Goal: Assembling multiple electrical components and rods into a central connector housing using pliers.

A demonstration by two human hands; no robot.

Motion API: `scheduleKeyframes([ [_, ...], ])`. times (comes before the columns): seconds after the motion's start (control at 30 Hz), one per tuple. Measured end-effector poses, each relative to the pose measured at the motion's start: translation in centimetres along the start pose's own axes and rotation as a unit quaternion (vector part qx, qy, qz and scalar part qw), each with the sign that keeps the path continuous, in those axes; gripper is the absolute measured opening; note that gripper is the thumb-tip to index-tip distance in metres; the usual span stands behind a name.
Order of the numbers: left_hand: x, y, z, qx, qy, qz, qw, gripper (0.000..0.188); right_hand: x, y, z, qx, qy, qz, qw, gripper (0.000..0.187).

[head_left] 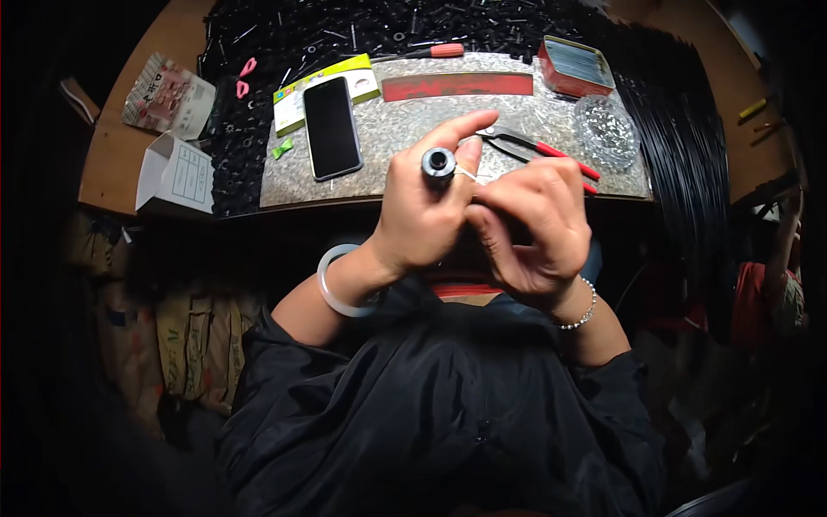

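My left hand (413, 211) is closed around a short black tube (438, 177), whose round hollow end with a grey metallic rim faces up. Its index finger sticks out past the tube toward the right. Close against it, my right hand (551, 215) is curled with thumb and fingertips together. A thin white strand (466, 175) runs from beside the tube to the right fingertips, which pinch it; its far end is hidden. Just beyond the right hand lie pliers (551, 151) with red handles on the speckled work surface (401, 125).
Left of my hands, a smartphone (332, 129) leans on a yellow-green box (289, 114). A red bar (457, 84), a red-handled screwdriver (446, 51), a tin (577, 69) and a clear dish of small parts (606, 129) lie behind. Black parts (293, 30) and black rods (680, 112) surround them.
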State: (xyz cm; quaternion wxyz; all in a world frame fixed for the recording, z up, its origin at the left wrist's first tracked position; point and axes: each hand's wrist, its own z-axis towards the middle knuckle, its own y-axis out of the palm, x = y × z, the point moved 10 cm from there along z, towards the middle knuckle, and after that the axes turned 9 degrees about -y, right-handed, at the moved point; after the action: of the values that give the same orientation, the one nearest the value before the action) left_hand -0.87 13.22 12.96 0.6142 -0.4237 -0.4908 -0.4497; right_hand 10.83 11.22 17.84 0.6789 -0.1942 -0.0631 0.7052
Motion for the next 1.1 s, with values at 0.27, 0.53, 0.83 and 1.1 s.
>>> scheduleKeyframes([
  [0.27, 0.0, -0.6, -0.4, 0.022, 0.018, 0.000, 1.000, 0.027, -1.4, 0.8, 0.4, -0.027, -0.015, 0.003, 1.000, 0.020],
  [0.53, 0.7, -0.8, -0.7, 0.030, 0.062, 0.000, 0.998, 0.027, 0.0, 0.8, 0.1, -0.011, 0.016, 0.056, 0.998, 0.014],
  [0.83, 0.6, -0.3, -0.8, 0.022, 0.081, 0.001, 0.996, 0.027, 0.7, 0.1, 0.2, 0.028, 0.045, 0.043, 0.998, 0.019],
  [1.1, 0.4, 0.4, -1.0, -0.012, 0.042, -0.010, 0.999, 0.027, 4.5, 5.0, -5.5, -0.008, 0.510, 0.537, 0.672, 0.017],
])
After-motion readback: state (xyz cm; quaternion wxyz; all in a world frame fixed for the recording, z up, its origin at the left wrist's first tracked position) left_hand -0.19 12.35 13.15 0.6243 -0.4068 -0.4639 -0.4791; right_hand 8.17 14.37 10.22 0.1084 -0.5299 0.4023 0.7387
